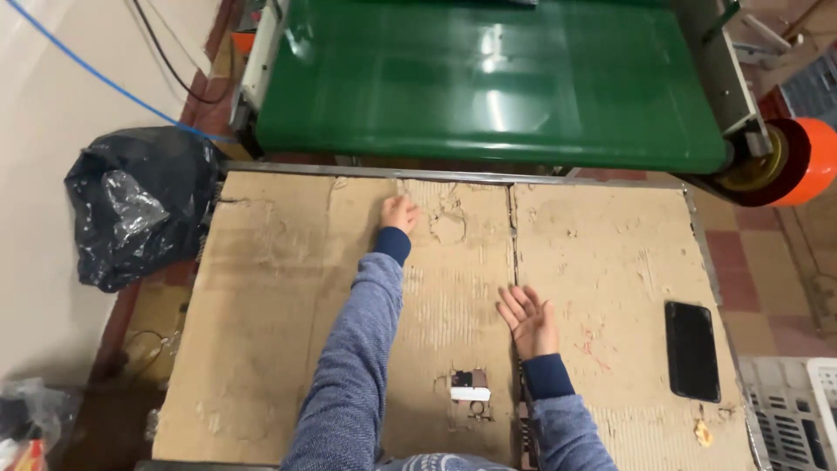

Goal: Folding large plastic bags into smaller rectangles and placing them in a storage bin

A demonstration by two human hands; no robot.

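My left hand [398, 213] reaches far forward and rests on the worn cardboard sheet [270, 288] that covers the table, close to its far edge; its fingers look curled and I see nothing in them. My right hand [528, 319] lies nearer to me, palm up with fingers spread, holding nothing, just right of the seam between two cardboard pieces. Both arms wear blue knit sleeves. A small white and dark object [470, 385] sits in a torn patch of the cardboard near my right forearm.
A green conveyor belt [488, 83] runs across the far side of the table. A black phone [692, 350] lies at the right. An orange tape roll [798, 161] hangs at the belt's right end. A black plastic bag [139, 202] sits left; a white crate [798, 419] stands lower right.
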